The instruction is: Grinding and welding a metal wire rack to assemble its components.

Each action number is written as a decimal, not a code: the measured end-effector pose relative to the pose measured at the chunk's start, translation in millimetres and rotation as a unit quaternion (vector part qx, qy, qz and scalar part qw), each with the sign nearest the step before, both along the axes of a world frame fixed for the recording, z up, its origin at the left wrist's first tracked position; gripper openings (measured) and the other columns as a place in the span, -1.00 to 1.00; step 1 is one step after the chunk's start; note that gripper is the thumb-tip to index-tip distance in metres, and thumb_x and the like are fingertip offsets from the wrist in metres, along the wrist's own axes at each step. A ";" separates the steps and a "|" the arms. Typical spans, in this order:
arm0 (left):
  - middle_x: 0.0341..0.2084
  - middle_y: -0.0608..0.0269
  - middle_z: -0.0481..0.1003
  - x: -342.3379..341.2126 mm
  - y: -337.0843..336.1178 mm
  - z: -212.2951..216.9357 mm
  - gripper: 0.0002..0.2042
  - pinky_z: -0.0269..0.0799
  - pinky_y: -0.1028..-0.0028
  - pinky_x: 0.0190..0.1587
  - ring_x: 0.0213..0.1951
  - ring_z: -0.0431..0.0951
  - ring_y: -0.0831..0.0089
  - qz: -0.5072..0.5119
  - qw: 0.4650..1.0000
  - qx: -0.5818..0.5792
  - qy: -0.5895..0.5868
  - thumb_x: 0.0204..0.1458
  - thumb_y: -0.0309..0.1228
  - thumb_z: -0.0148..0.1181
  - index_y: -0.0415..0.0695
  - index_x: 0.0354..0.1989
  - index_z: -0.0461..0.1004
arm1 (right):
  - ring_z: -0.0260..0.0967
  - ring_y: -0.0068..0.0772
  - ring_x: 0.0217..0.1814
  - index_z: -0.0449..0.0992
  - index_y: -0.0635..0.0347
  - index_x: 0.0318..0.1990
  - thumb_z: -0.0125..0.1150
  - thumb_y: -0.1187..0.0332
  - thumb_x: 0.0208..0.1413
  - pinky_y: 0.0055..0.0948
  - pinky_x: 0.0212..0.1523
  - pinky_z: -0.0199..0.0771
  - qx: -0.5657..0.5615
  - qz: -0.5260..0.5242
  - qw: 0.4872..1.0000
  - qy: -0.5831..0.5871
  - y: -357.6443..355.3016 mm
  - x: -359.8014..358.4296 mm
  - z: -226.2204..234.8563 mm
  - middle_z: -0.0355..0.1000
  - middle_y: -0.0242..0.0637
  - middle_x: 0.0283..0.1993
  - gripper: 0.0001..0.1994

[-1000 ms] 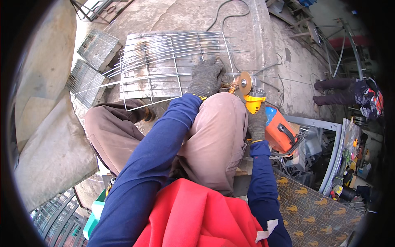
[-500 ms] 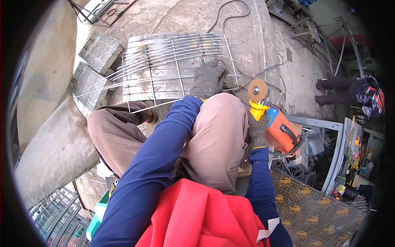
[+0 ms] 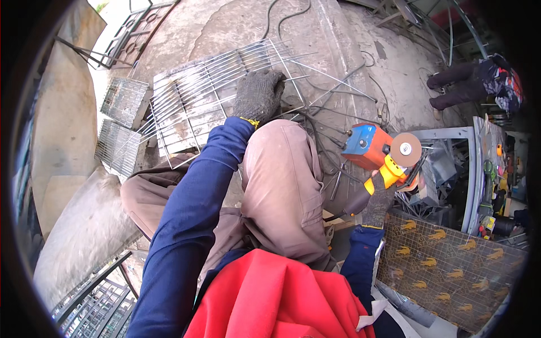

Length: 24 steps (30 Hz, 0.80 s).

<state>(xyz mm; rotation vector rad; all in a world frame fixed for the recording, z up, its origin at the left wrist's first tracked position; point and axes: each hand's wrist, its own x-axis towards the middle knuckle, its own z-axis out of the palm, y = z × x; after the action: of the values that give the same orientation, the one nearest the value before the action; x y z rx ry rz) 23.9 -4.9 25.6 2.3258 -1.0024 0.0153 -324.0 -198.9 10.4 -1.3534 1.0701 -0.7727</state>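
The left hand (image 3: pixel 258 96), in a dark knit glove, lies palm down on the near right corner of a wire grid (image 3: pixel 208 96), fingers curled over its rods and pressing it to the concrete floor (image 3: pixel 236 28). The grid lies flat just beyond the person's bent knee (image 3: pixel 282 169); its long rods run from lower left to upper right, and a few loose ends stick out past the frame on the right. Two smaller mesh panels (image 3: pixel 121 121) lie just left of it, one above the other.

The right hand (image 3: pixel 376 205), also gloved, grips the dark handle of an orange and blue grinder (image 3: pixel 375 149). The tool is held in the air to the right of the knee, well apart from the grid. Its body runs from the hand up and to the left, and its round disc (image 3: pixel 406 149) faces up towards the camera.

A tangle of black cable and thin rods (image 3: pixel 327 121) lies on the floor between knee and grinder. Right of the grinder stands a grey metal frame (image 3: pixel 451 135). Below it lies a mesh sheet (image 3: pixel 451 276) with yellow marks. Another person (image 3: pixel 479 84) sits at upper right.
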 end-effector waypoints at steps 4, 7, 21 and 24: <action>-0.24 0.05 0.53 10.3 -15.4 4.9 -0.77 0.38 0.05 -0.11 -0.16 0.52 0.04 -0.013 1.000 -0.017 0.001 0.08 -0.24 0.08 -0.04 -0.16 0.54 | 0.43 -0.49 -0.27 0.34 0.22 0.00 0.32 0.47 0.00 -0.48 -0.32 0.47 0.015 0.003 0.999 -0.035 2.1 -11.9 -13.1 0.42 -0.31 -0.22 -0.60; -0.18 0.04 0.53 19.2 -32.0 10.3 -0.73 0.40 0.06 -0.07 -0.15 0.53 0.01 -0.049 0.999 -0.008 -0.003 0.09 -0.22 0.09 -0.04 -0.10 0.52 | 0.43 -0.47 -0.31 0.34 0.20 0.01 0.31 0.45 0.01 -0.46 -0.33 0.49 0.010 0.009 1.000 -0.018 6.1 -12.8 -16.8 0.42 -0.31 -0.23 -0.60; -0.26 0.01 0.51 -177.1 -34.4 110.2 -0.66 0.46 0.15 -0.17 -0.22 0.55 0.04 -0.287 0.943 0.020 0.164 0.04 -0.29 0.18 -0.13 -0.02 0.43 | 0.39 -0.43 -0.41 0.34 0.07 -0.02 0.29 0.15 0.02 -0.38 -0.40 0.51 0.307 -0.074 0.882 -0.350 4.5 21.6 38.7 0.41 -0.38 -0.28 -0.58; -0.30 0.01 0.51 -218.1 -33.2 73.8 -0.67 0.47 0.15 -0.24 -0.27 0.56 0.05 -0.227 0.961 0.000 0.156 0.05 -0.31 0.15 -0.13 -0.01 0.40 | 0.39 -0.42 -0.41 0.33 0.06 -0.04 0.30 0.06 -0.02 -0.38 -0.38 0.50 0.255 -0.127 0.890 -0.356 -3.3 28.5 36.8 0.41 -0.39 -0.27 -0.54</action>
<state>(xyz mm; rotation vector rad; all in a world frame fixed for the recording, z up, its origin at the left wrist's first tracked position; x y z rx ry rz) -194.2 -38.1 99.4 1.9625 -1.3360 -0.5152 -295.4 -202.2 47.2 -0.4101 0.7708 -0.9876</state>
